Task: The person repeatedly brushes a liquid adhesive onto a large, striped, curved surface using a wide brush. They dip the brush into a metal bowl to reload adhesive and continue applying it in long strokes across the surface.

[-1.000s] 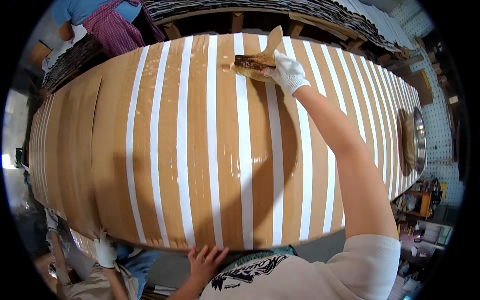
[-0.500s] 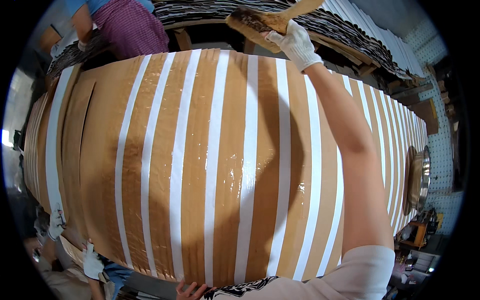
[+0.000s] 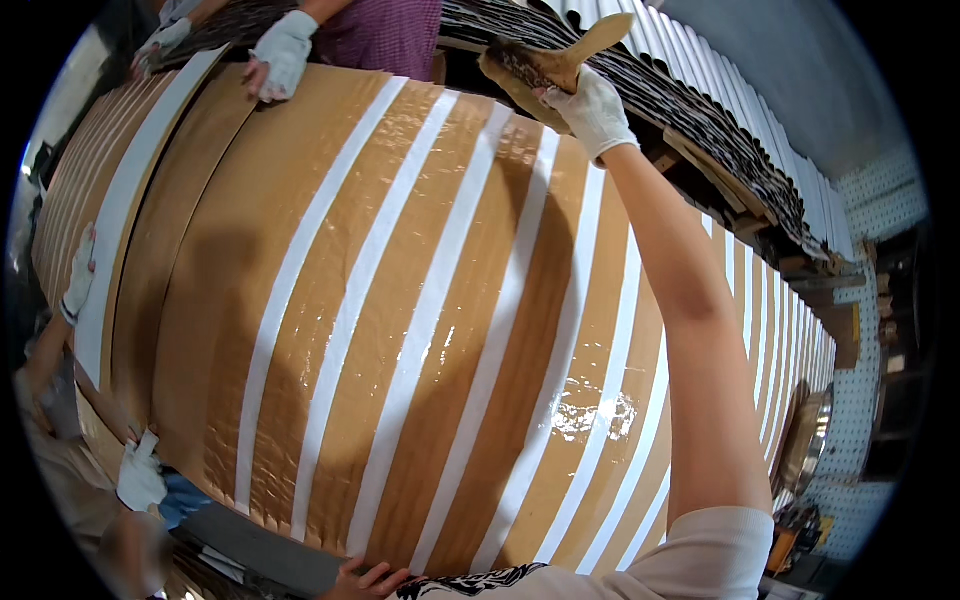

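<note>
Two of the person's hands are showing: the bare left hand [image 3: 368, 578] is resting with loose, spread fingers at the near edge of the bench-wide brown cardboard sheet with glossy white glue stripes [image 3: 420, 330], while the gloved right hand [image 3: 594, 110], grip clamped on the wooden-handled glue brush [image 3: 545, 68], is now lifting it past the sheet's far edge, further than a second ago. Another worker's gloved hand [image 3: 281, 52] is pressing the far left corner.
</note>
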Action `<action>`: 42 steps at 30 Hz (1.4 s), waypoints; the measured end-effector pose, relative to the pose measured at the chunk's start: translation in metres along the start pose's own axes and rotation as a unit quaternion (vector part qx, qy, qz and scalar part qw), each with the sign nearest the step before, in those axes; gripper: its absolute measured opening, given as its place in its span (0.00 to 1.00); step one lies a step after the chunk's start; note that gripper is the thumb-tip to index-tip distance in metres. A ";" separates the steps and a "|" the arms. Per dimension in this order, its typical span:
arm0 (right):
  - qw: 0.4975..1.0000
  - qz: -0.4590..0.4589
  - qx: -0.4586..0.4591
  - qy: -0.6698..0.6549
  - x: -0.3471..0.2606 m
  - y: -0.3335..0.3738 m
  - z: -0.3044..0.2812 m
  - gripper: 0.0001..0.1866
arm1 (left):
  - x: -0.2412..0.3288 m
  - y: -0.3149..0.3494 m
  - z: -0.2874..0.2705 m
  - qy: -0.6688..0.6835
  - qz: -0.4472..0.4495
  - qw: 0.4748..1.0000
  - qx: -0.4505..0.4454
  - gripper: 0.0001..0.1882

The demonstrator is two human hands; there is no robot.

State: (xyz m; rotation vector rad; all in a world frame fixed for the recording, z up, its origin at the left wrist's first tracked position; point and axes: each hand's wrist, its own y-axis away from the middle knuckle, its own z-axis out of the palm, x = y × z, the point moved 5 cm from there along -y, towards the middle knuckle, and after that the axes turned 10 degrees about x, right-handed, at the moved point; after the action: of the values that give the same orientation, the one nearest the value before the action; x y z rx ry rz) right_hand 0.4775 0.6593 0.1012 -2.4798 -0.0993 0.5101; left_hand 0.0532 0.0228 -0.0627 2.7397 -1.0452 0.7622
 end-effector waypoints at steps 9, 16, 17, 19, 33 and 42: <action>0.989 0.007 -0.099 0.108 -0.046 0.002 0.061 0.27 | -0.021 -0.008 0.007 0.263 -0.257 0.927 -0.072 0.18; 0.992 -0.031 -0.093 0.083 -0.062 0.001 0.073 0.29 | -0.022 -0.009 0.012 0.576 -0.558 0.592 -0.083 0.14; 0.986 -0.036 -0.114 0.120 -0.059 0.011 0.072 0.29 | -0.023 -0.009 0.012 0.592 -0.571 0.562 -0.083 0.14; 0.987 0.002 -0.117 0.110 -0.056 -0.003 0.079 0.28 | -0.024 -0.008 0.012 0.619 -0.593 0.510 -0.076 0.13; 0.992 0.002 -0.092 0.089 -0.042 0.013 0.048 0.24 | -0.021 -0.008 0.016 0.589 -0.614 0.525 -0.018 0.12; 0.981 0.115 -0.068 0.139 0.050 0.056 -0.032 0.25 | -0.013 -0.028 -0.015 0.572 -0.652 0.492 0.072 0.09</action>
State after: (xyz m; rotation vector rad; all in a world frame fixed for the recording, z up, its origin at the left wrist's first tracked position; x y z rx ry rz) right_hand 0.5333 0.6051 0.0759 -2.6860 0.2748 0.2522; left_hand 0.0568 0.0561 -0.0546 1.3888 1.2327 1.6493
